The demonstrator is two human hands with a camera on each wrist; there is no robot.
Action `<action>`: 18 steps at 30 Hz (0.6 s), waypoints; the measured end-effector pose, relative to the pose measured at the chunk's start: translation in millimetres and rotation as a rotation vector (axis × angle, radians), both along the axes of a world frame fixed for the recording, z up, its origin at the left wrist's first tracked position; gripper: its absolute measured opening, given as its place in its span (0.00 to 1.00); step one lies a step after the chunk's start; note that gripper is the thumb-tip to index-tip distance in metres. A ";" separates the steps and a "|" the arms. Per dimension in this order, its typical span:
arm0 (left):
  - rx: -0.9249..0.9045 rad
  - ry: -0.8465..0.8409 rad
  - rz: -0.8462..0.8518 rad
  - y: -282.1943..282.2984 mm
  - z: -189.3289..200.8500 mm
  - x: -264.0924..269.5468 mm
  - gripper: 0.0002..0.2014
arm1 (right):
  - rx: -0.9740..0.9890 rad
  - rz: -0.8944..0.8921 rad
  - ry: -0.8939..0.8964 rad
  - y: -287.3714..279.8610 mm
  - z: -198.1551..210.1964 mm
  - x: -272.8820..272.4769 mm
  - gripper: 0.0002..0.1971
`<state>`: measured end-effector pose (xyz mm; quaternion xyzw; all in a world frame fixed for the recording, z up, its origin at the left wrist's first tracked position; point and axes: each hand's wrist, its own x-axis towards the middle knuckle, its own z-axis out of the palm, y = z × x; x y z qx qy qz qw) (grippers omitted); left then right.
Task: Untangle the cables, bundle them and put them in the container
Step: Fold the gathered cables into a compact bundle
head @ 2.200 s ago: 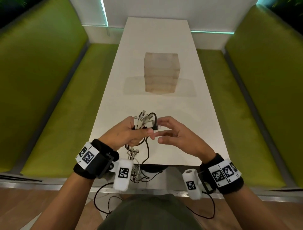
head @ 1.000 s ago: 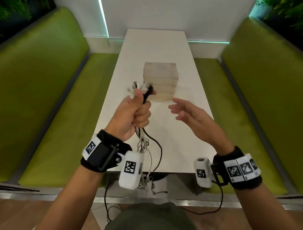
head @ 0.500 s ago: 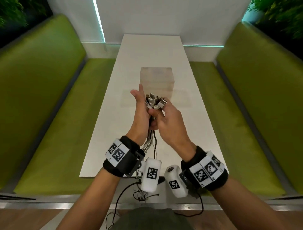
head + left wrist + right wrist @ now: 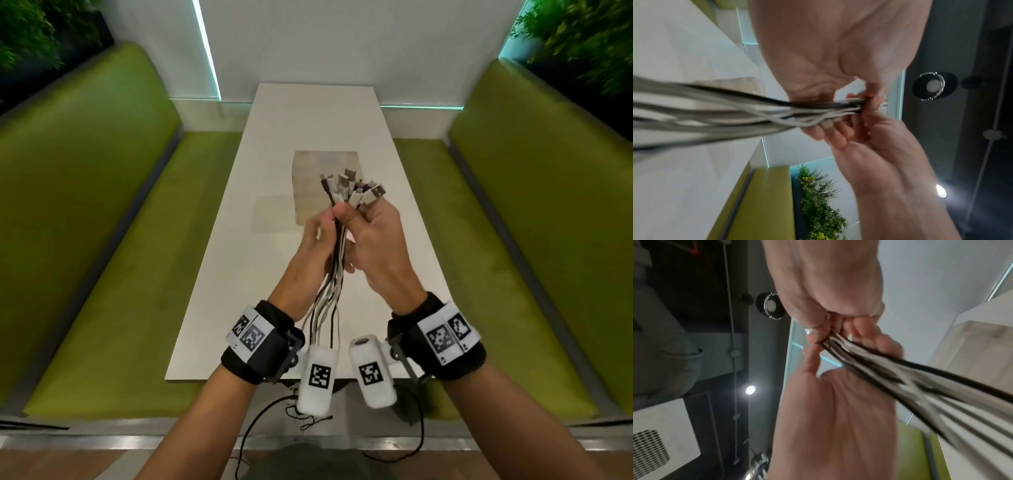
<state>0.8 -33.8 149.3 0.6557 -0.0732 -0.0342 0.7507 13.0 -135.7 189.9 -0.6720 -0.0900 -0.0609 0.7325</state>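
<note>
Two hands hold a bunch of cables above a white worktop.

The right hand (image 4: 373,246) has its grip curled round the cables (image 4: 337,260) below their plugs; the left hand (image 4: 313,246) pinches the strands. The container (image 4: 308,192) stands on the worktop (image 4: 239,274) beyond the cables.

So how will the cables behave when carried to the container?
Probably floppy: below the right hand the cables hang limp past the table edge. Likely light, held by fingers alone. Loose ends may splay or snag; the plugs already fan apart.

Even, bright light; cyan strips (image 4: 205,51) glow on the wall; wrist views smear the cables (image 4: 715,113); edges bend.
</note>
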 end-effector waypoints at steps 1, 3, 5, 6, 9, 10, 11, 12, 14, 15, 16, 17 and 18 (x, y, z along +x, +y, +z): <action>0.018 -0.008 -0.056 1.2 -0.3 -2.4 0.27 | 0.005 0.032 0.020 -3.4 3.9 2.0 0.08; 0.008 -0.021 -0.110 4.0 3.1 -5.2 0.21 | -0.065 0.097 0.021 -9.2 8.4 5.9 0.09; 0.028 -0.035 -0.127 8.7 7.6 -5.0 0.17 | -0.147 0.155 0.020 -15.6 11.2 7.9 0.08; 0.058 -0.034 -0.122 13.2 7.5 -3.2 0.16 | -0.189 0.184 0.050 -19.4 12.7 9.3 0.10; 0.199 -0.052 -0.102 32.5 3.5 2.7 0.17 | -0.485 0.154 0.196 -37.3 25.3 8.3 0.43; 0.243 -0.055 -0.110 38.2 2.6 4.5 0.17 | -0.682 0.099 0.145 -42.8 29.1 6.3 0.55; 0.284 -0.056 -0.130 42.6 2.9 5.8 0.17 | -0.919 0.075 0.013 -45.5 33.4 2.4 0.62; 0.329 -0.062 -0.159 45.6 2.9 7.3 0.18 | -1.161 0.077 -0.175 -45.4 33.2 -0.4 0.62; 0.427 -0.091 -0.247 47.3 4.6 8.4 0.18 | -1.532 0.170 -0.477 -39.0 22.6 0.2 0.52; 0.461 -0.102 -0.299 47.2 5.8 7.6 0.18 | -1.638 0.242 -0.517 -34.5 18.7 0.8 0.43; 0.476 -0.107 -0.349 47.1 6.9 6.9 0.18 | -1.697 0.303 -0.506 -32.6 15.2 1.9 0.32; 0.475 -0.110 -0.387 47.7 7.2 5.8 0.18 | -1.735 0.355 -0.475 -32.4 13.5 2.6 0.22; 0.470 -0.109 -0.408 48.2 7.6 4.5 0.18 | -1.763 0.399 -0.470 -33.6 13.7 3.3 0.16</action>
